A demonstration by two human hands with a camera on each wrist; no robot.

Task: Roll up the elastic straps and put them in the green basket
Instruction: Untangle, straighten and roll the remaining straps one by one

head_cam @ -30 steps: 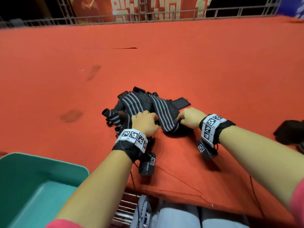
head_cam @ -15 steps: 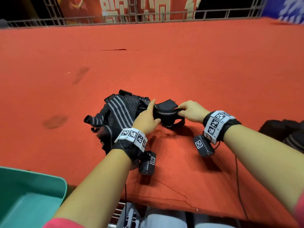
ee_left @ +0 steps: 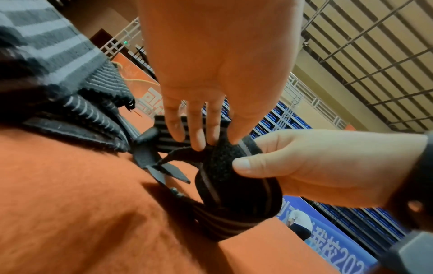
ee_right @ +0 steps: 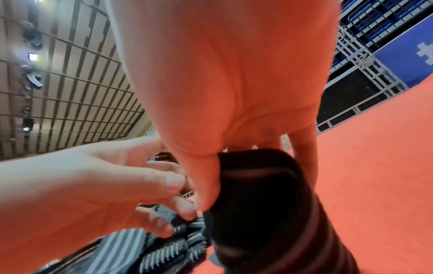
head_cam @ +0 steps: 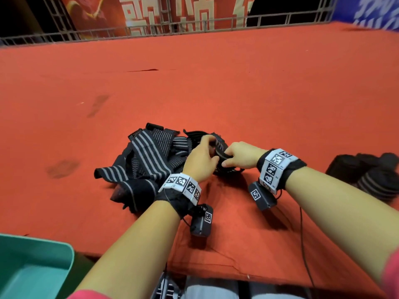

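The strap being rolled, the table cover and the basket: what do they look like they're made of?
Strap: looks like knitted elastic fabric, matte black with grey stripes; the ribbed weave shows, and a fuzzy patch under the right hand's thumb may be hook-and-loop. Table cover: orange-red felt-like cloth, matte, wrinkled at the near edge. Basket: probably moulded plastic, smooth teal-green with a rounded rim.

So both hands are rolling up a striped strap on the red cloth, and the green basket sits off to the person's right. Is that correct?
Not quite: the head view shows the green basket at the person's left, near corner. The rest holds: the left hand and right hand are rolling a striped strap above the red cloth.
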